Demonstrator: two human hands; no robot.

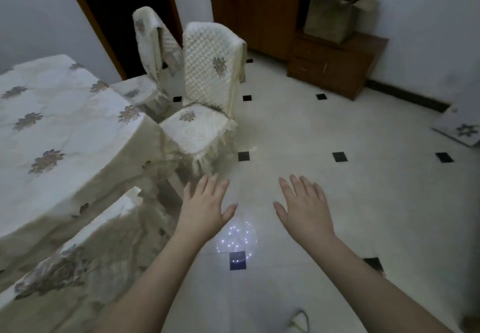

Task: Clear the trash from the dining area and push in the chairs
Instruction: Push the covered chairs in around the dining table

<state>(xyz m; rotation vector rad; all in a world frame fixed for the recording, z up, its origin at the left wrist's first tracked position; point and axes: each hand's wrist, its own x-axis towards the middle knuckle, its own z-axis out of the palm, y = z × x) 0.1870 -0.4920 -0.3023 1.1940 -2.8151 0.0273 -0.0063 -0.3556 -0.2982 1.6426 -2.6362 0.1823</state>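
— Chairs first: how do they stand in the head view?

— Two covered ones are pulled away from the table (pixel 52 114): the nearer chair (pixel 205 114) angled out on the tiles, the farther chair (pixel 153 59) behind it. A third chair (pixel 85 249) at lower left sits close against the tablecloth. So I judge the pushing-in mostly left to do.

— And the hands?

— Left hand (pixel 205 202) and right hand (pixel 305 205) hover apart over the floor, fingers spread, holding nothing.

— Trash?

— None that I can pick out (the light is dim). The tabletop that shows bears only its cloth, but its left part is cut off. A pale thing (pixel 298 321) at the bottom edge is too cropped to name.
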